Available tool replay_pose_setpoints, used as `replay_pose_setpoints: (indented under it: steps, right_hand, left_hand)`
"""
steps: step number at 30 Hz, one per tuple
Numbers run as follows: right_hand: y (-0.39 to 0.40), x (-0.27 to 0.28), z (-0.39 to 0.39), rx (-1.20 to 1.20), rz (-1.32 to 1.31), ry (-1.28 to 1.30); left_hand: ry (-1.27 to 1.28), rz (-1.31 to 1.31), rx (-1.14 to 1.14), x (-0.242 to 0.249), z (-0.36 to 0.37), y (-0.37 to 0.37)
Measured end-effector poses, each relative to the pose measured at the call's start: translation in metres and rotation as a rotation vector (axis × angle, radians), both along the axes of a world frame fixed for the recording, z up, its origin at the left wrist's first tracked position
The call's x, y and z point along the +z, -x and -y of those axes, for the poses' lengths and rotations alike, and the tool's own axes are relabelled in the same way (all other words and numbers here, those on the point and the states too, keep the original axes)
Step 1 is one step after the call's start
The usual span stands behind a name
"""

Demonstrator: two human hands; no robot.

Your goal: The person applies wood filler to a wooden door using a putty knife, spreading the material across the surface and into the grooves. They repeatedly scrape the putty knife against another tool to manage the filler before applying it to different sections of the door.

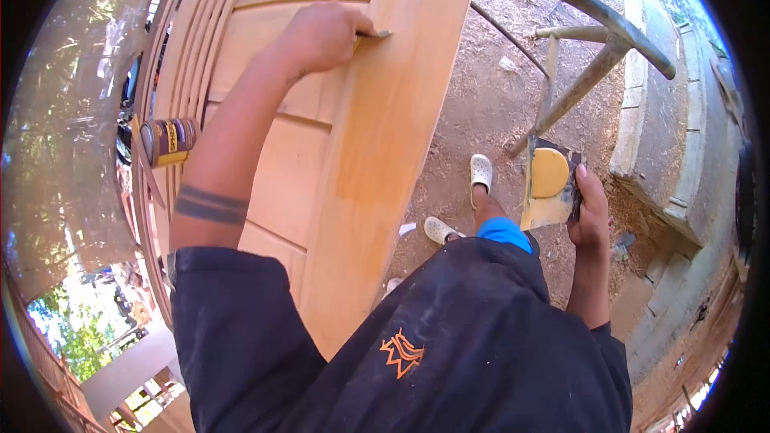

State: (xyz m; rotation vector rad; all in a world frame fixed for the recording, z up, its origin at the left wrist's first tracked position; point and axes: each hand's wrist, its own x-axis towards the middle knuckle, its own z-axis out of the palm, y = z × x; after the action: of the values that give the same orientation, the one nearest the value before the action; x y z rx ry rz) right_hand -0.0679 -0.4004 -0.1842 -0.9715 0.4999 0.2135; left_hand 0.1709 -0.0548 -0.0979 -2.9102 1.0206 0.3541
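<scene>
My left hand [325, 36] is closed on a putty knife [383, 34], of which only a small dark tip and a bit of edge show. Its tip touches the long, smooth stile of a pale wooden panel door [385, 128], near the recessed panels. Fingers curl down over the handle and hide most of it. Off to the right, my right hand [591, 207] grips a flat, stained board [545, 212] by its edge, thumb on top. A rounded mound of yellow putty [549, 172] lies on that board, apart from the door.
A labelled can [170, 141] stands on the door's far left side, beside several thin wooden strips [188, 40]. A metal frame [589, 80] stands at upper right. Concrete blocks [662, 128] edge the dirt ground [473, 96]. My feet wear pale clogs [481, 170].
</scene>
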Motion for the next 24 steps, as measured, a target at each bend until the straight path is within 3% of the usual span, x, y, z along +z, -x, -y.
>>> replay_pose_setpoints:
  steps: [7, 12, 15, 17, 18, 20, 24]
  right_hand:
    - [0.018, 0.011, -0.039, 0.109, -0.014, 0.02]
    - [0.045, 0.017, -0.041, 0.112, -0.007, -0.039]
    - [0.057, 0.024, -0.039, 0.067, 0.027, -0.046]
    - [0.057, 0.029, -0.035, 0.069, 0.028, -0.035]
    - [0.058, 0.032, -0.034, 0.062, 0.026, -0.028]
    - [0.055, 0.035, -0.032, 0.087, 0.051, -0.016]
    - [0.052, 0.04, -0.031, 0.098, 0.065, 0.023]
  left_hand:
    - [0.181, 0.109, -0.012, -0.017, -0.048, 0.146]
    - [0.131, -0.005, 0.043, 0.004, -0.076, 0.247]
    - [-0.003, -0.233, 0.104, 0.024, -0.083, 0.22]
    - [0.191, -0.015, 0.096, 0.026, -0.066, 0.162]
    - [0.156, -0.048, 0.166, 0.027, -0.049, 0.128]
    - [0.121, 0.105, -0.017, 0.014, -0.026, 0.07]
    - [0.066, 0.001, 0.024, 0.01, -0.006, 0.035]
